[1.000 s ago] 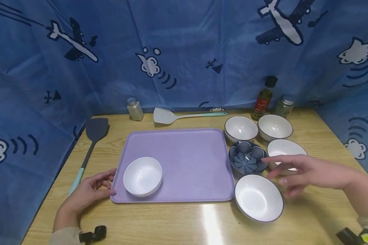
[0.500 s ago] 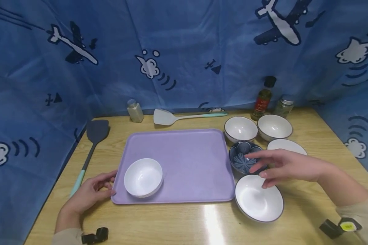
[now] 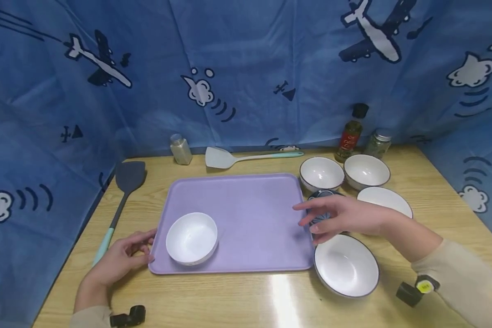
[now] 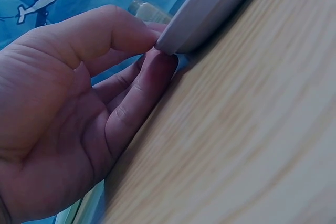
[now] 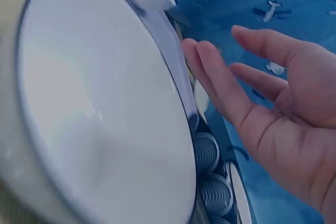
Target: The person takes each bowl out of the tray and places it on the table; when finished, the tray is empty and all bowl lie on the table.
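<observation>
A lilac tray (image 3: 250, 214) lies on the table with a white bowl (image 3: 192, 238) standing in its front left part. My left hand (image 3: 119, 258) pinches the tray's left edge near the front corner; in the left wrist view the tray's raised edge (image 4: 202, 17) meets the thumb and a fingertip. My right hand (image 3: 339, 216) hovers, fingers spread and holding nothing, above a dark blue patterned bowl (image 5: 215, 195), its fingertips over the tray's right edge. The hand partly hides that bowl. Just in front of it is a dark-rimmed white bowl (image 3: 346, 269).
Beyond the right hand stand more white bowls (image 3: 321, 173), with a red-labelled bottle (image 3: 350, 139) and a lidded jar (image 3: 379, 142) behind. A white turner (image 3: 221, 158) and a shaker (image 3: 181, 149) lie along the back. A grey spatula (image 3: 130, 175) rests left. Blue cloth surrounds the table.
My right hand has moved left from beside the right-hand white bowls, across the patterned bowl, to the tray's right edge. My left hand stays on the tray.
</observation>
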